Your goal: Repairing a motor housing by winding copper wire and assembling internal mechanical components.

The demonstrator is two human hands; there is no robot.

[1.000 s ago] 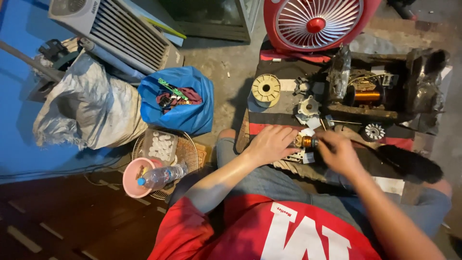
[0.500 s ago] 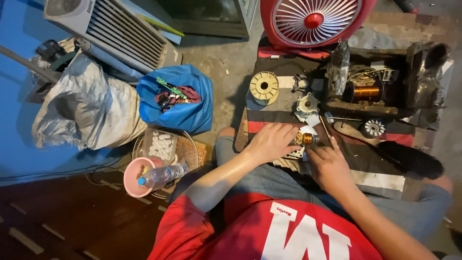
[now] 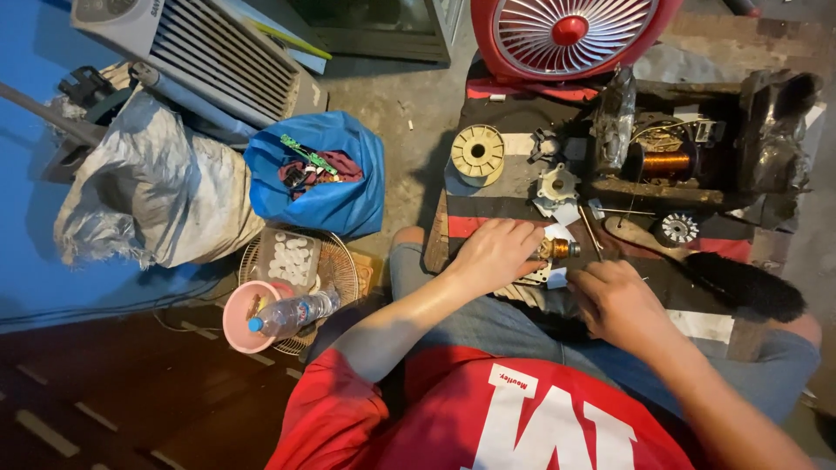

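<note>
The left hand (image 3: pixel 492 254) lies palm down on the striped cloth (image 3: pixel 509 206) over the low workbench, its fingers curled around a small copper-wound motor coil (image 3: pixel 557 249), which pokes out just past the fingertips on the right-hand side. The right hand (image 3: pixel 616 303) sits just beside that coil, below and to its right, fingers bent inward; whether they pinch anything cannot be told. Farther up the cloth lie a cream plastic spool (image 3: pixel 477 153), a white motor housing (image 3: pixel 556 184) and a larger copper winding (image 3: pixel 667 163). A black brush (image 3: pixel 745 285) rests to the right.
</note>
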